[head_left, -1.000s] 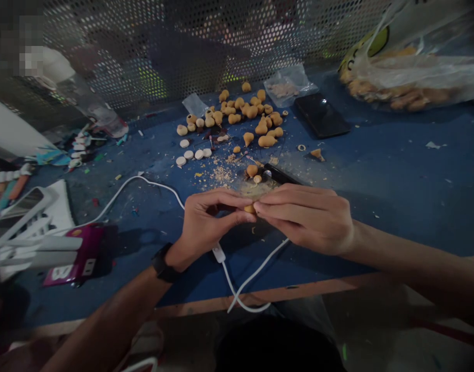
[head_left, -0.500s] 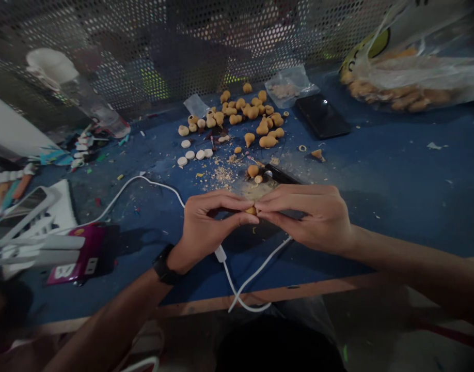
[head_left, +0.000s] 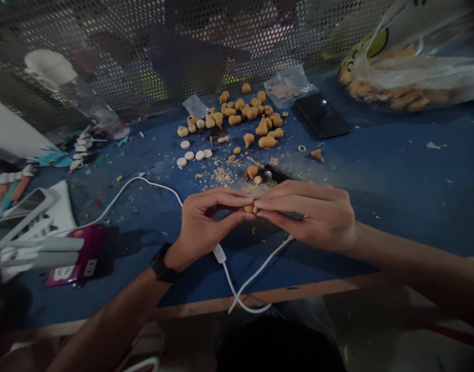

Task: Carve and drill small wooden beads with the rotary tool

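The left hand and right hand meet above the blue tabletop, and their grips are pressed together, pinching a small orange bead between the fingertips of both. The fingers hide most of the bead, so its full shape cannot be made out. Compared with a moment ago, the pinch and the bead's place between the hands are unchanged, and only the right hand's fingers sit slightly higher and more curved. A black watch circles the left wrist, and a white cable with a small switch runs under the hands. Just beyond the fingertips, an orange lump and a paler round piece lie beside a dark flat object. Farther off are a heap of sawdust, a row of white discs and a cluster of gourd-shaped orange pieces. A black phone lies to the right of that cluster, and a plastic bag of orange pieces sits against a perforated metal screen.
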A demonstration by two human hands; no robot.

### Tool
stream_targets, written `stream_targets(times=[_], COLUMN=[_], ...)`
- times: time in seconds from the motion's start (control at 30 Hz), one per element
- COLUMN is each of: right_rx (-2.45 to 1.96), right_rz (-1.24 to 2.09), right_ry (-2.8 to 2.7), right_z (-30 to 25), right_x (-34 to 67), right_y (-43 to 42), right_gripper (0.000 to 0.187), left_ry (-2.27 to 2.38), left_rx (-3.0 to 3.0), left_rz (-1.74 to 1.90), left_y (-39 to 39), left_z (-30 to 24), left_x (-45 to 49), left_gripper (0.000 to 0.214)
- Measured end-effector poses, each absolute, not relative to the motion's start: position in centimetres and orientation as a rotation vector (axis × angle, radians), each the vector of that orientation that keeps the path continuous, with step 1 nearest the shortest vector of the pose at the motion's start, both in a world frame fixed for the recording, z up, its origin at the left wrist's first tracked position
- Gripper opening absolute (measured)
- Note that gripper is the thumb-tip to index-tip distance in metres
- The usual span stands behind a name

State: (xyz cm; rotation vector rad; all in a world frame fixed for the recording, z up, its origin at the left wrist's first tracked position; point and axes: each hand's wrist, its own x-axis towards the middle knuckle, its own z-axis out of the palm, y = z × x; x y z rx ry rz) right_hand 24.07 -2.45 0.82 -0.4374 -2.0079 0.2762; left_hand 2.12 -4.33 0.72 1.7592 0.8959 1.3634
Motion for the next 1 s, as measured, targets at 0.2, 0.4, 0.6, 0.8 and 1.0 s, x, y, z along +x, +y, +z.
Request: stream_targets(times=[0.2,0.4,0.6,0.8,1.0], right_rx=[-0.453,-0.410,-0.424,-0.406,-0.310], right_rz=[0.229,0.050,0.004,-0.065,-0.252], right_ry=[-2.014,-2.025,-2.022,-2.024,-2.102], right_z=[1.1,0.9,0.7,0.8,0.8], right_x=[24.2,24.0,23.9,24.2,24.5], right_y=[-2.4,-2.5,-2.5,-2.5,-2.6], right_gripper=[0.012,0.015,0.014,0.016,0.014], left_ry=[0.863,0.863,0.843,0.821,0.785], left_rx=[1.872,1.894,1.855,1.829,1.964], left_rz=[1.360,1.311,1.272,1.330,1.334], left_y=[-4.6,-5.2,-5.5,-5.4,-5.4], left_z=[0.4,-0.1,0.5,0.4,0.0], left_x=[1.7,1.5,2.0,2.5,2.3], left_gripper=[0.022,0.040,0.044,0.041,0.057])
